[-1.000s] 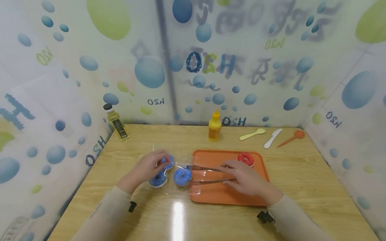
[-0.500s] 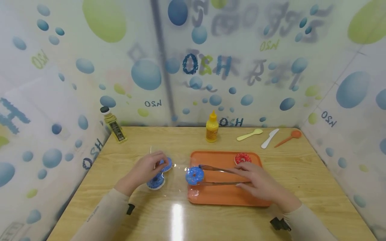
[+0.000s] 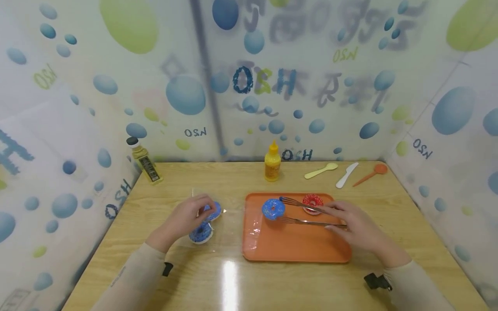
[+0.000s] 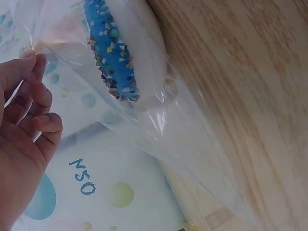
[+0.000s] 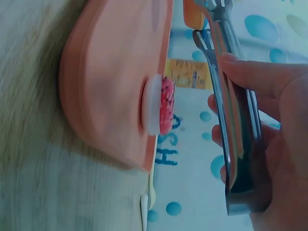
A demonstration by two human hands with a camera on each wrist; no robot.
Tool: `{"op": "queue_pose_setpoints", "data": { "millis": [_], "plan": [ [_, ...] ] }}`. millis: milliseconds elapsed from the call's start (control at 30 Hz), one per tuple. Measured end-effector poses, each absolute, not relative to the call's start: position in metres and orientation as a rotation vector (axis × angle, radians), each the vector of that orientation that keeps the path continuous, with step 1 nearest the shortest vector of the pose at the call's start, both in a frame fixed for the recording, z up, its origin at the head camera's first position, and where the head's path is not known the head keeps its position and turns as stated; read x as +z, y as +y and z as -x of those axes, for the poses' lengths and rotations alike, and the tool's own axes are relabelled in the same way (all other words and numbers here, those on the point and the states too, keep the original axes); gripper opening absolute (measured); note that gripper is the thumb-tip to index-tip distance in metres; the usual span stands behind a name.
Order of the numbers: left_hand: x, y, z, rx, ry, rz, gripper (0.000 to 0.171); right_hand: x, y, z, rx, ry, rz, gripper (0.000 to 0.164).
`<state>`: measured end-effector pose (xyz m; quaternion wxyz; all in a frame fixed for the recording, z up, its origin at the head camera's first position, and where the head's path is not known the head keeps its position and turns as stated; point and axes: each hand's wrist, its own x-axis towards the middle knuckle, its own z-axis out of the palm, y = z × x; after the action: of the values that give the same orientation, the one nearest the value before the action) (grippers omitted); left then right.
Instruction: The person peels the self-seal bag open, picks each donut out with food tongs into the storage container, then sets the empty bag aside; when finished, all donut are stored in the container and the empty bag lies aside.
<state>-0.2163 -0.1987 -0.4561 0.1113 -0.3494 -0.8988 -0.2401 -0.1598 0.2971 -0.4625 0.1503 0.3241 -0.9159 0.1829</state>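
My left hand [image 3: 184, 218] pinches the edge of a clear plastic bag [image 4: 159, 115] between thumb and fingertips. Two toy donuts with blue icing lie in or under the film: a dark blue sprinkled donut [image 3: 200, 234], and a lighter blue donut [image 3: 213, 211] partly covered by the fingers. My right hand [image 3: 362, 231] grips metal tongs [image 5: 233, 110], whose forked tips hold another blue donut [image 3: 268, 212] over the left half of the orange tray [image 3: 295, 246]. At the tray's back right sits a red sprinkled donut [image 3: 311, 199], behind the tongs in the head view.
A yellow squeeze bottle [image 3: 272, 166] stands behind the tray. To its right lie a yellow spoon [image 3: 320, 171], a white knife [image 3: 346, 175] and an orange spoon [image 3: 371, 174]. A dark-capped bottle [image 3: 147, 164] stands at the back left, near the patterned wall [image 3: 155, 86].
My right hand has moved right and slightly back with the tongs, drawing the blue donut out of the bag and over the tray. My left hand keeps its place on the bag.
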Motion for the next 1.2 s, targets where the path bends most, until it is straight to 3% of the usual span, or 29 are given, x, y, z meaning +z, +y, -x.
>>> {"op": "queue_pose_setpoints", "data": {
  "millis": [833, 1200],
  "plan": [
    [-0.456, -0.199, 0.212, -0.699, -2.705, 0.854, 0.007, -0.469, 0.295, 0.172, 0.373, -2.782, -0.819, 0.053],
    [-0.457, -0.195, 0.212, -0.695, -2.724, 0.803, 0.005, -0.47, 0.293, 0.164, 0.454, -2.69, -0.779, 0.061]
  ]
}}
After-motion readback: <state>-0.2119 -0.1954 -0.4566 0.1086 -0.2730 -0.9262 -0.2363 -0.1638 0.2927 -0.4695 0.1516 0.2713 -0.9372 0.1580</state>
